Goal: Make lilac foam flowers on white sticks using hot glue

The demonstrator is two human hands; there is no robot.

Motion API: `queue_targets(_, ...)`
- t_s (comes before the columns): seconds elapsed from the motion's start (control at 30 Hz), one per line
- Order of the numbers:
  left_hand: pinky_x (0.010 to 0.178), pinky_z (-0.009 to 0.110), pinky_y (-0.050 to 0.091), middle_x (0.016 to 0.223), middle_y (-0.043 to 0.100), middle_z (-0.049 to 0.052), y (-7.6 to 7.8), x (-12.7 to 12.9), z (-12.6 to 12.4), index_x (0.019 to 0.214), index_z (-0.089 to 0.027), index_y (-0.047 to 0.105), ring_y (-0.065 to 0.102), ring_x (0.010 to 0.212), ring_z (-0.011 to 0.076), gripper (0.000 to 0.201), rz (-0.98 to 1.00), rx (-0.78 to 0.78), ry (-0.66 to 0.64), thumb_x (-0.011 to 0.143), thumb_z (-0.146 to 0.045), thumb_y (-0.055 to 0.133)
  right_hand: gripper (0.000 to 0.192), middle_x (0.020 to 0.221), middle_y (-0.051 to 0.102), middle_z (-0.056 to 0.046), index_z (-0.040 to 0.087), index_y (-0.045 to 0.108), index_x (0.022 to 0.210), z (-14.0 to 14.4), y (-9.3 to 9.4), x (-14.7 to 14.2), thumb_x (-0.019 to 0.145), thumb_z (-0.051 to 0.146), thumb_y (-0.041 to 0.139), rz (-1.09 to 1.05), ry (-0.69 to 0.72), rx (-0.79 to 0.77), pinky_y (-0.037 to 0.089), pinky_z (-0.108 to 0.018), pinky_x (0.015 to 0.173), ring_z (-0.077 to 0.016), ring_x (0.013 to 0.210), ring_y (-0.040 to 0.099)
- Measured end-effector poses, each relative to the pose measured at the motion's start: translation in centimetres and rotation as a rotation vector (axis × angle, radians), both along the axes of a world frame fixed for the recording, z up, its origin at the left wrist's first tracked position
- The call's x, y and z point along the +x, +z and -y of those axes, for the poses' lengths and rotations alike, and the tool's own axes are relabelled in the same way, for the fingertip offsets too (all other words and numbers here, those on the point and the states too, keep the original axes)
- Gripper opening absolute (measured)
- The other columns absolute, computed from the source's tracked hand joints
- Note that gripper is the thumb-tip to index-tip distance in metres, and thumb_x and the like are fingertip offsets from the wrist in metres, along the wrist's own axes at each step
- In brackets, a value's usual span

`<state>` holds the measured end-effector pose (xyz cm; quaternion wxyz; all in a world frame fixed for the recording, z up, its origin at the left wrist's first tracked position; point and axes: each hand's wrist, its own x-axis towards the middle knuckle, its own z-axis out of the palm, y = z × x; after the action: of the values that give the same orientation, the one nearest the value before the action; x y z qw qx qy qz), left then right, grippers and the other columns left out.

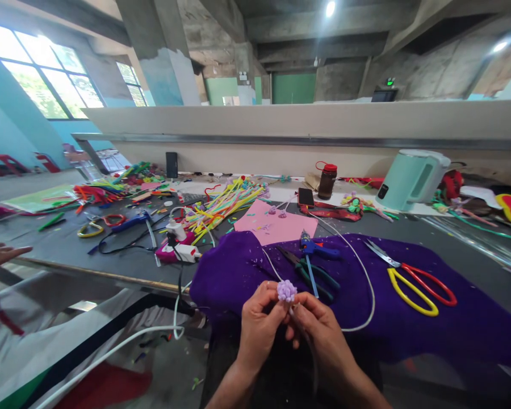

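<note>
Near centre, left hand [259, 321] and right hand [321, 326] each have the grip clamped on a lilac pipe-cleaner flower [287, 291], by the near edge of a purple cloth [225, 267] bearing a glue gun [308, 246] and, rightward, scissors [395, 264], with an electric kettle [402, 180] standing far right.

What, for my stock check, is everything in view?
Fluffy cluster: one, lilac, front centre
Cloth: one, purple, front
Scissors: two, red-yellow, cloth and left
Glue guns: two, blue, cloth and left
Pliers: one, green, cloth
Sheet: one, pink, behind cloth
Fuzzy stems: many, mixed, mostly left
Power strip: one, white and magenta, left
Bottle: one, brown, back
Kettle: one, mint, back right
Another's hand: one, bare, far left
Left hand, right hand: two, bare, front
</note>
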<state>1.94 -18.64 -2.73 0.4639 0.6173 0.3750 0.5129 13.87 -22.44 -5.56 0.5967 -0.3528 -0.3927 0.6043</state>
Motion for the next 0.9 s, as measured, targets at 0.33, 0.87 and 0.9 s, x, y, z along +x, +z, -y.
queue_targets(0.33, 0.07, 0.025, 0.042, 0.076, 0.06, 0.001, -0.1, -0.4, -0.2, 0.068, -0.017, 0.063, 0.056, 0.074, 0.0149, 0.011, -0.113, 0.202, 0.039, 0.076, -0.014, 0.058, 0.019, 0.099, 0.057, -0.004, 0.023, 0.06, 0.1, 0.1, 1.2, 1.2, 0.09, 0.027, 0.044, 0.416, -0.318, 0.26, 0.045, -0.029, 0.079, -0.0182, 0.091, 0.055)
queue_targets(0.87, 0.066, 0.025, 0.044, 0.073, 0.06, 0.002, -0.5, -0.1, -0.2, 0.067, -0.017, 0.064, 0.057, 0.071, 0.0142, 0.011, -0.229, 0.305, 0.012, 0.074, -0.011, 0.058, 0.008, 0.077, 0.051, 0.001, 0.022, 0.057, 0.086, -0.4, 1.3, 1.4, 0.086, 0.022, 0.049, 0.498, -0.375, 0.282, 0.039, -0.022, 0.059, -0.0121, 0.067, 0.05)
queue_targets(0.9, 0.066, 0.025, 0.044, 0.073, 0.06, 0.002, -0.5, -0.1, -0.2, 0.067, -0.017, 0.064, 0.057, 0.071, 0.0142, 0.01, -0.232, 0.305, 0.012, 0.074, -0.011, 0.059, 0.008, 0.075, 0.05, 0.002, 0.021, 0.057, 0.084, -0.4, 1.3, 1.4, 0.086, 0.022, 0.049, 0.498, -0.374, 0.282, 0.038, -0.022, 0.058, -0.0119, 0.065, 0.048)
